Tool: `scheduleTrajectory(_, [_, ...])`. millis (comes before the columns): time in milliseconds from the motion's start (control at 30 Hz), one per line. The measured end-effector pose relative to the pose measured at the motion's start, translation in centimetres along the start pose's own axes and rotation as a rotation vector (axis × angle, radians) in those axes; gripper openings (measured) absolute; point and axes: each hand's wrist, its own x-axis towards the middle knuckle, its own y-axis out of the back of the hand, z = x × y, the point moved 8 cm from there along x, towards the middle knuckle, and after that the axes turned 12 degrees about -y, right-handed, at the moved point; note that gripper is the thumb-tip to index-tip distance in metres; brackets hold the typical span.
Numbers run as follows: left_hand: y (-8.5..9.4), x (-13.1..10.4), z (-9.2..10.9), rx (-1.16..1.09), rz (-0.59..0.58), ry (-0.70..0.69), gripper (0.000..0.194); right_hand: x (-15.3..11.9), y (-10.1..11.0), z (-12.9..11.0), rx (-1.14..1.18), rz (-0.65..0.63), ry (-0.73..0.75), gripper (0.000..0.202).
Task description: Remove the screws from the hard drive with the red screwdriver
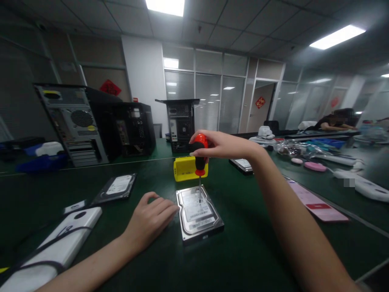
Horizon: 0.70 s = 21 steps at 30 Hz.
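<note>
A silver hard drive [197,215] lies label side up on the green table [243,239] in front of me. My right hand [209,145] grips the red and black handle of a screwdriver [200,162], which stands upright with its tip on the drive's label. My left hand [153,217] rests on the table at the drive's left edge, its fingers bent and close together, fingertips against the drive; nothing shows in it. Just behind the drive sits a yellow bin [182,169] with small pieces inside, too small to tell.
Computer cases [82,121] stand at the back left, another [182,125] behind the bin. A second hard drive [117,187] and a white power strip [57,247] lie left. At right are a pink box [317,200], bagged items [291,149] and, farther off, a person [337,121].
</note>
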Motion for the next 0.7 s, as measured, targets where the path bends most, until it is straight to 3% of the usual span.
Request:
scheduleTrajectory(367, [-0.15, -0.04, -0.27, -0.026, -0.029, 0.03, 0.024, -0.16, -0.32, 0.0, 0.041, -0.041, -0.033, 0.049])
scheduleTrajectory(700, [-0.77, -0.41, -0.79, -0.05, -0.06, 0.096, 0.021, -0.11, 0.1, -0.07, -0.031, 0.024, -0.015, 0.05])
